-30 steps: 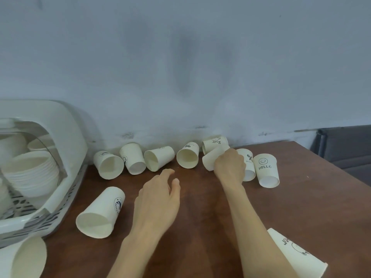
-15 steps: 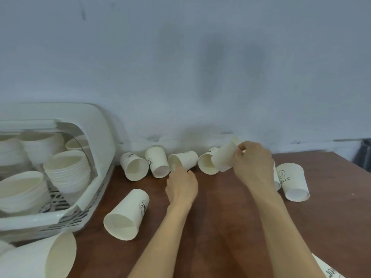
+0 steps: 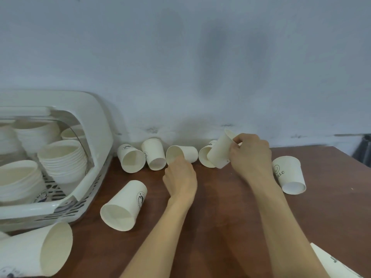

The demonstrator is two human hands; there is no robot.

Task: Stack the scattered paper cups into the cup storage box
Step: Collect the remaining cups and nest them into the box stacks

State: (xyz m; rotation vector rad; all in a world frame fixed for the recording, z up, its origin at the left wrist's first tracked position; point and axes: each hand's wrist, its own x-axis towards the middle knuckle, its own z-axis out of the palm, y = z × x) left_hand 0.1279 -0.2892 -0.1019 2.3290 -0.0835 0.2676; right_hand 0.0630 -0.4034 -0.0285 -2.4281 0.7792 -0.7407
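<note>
Several paper cups (image 3: pixel 124 205) are lying scattered beside the storage box (image 3: pixel 96 141). The right hand (image 3: pixel 251 155) is gripping a raised cup (image 3: pixel 219 152); the left hand (image 3: pixel 179 177), fingers hidden, is reaching a lying cup (image 3: pixel 181 156). Nesting probably follows.

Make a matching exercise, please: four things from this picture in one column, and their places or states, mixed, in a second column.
1. HELLO cup
2. cup with dark logo
3. cup in right hand
4. storage box

a. lifted off the table
b. holds stacked cups, at the left
c. lying on its side, mouth toward the camera
d. mouth down, right of the right hand

Pairs: 1-d, 2-c, 3-a, 4-b
</note>
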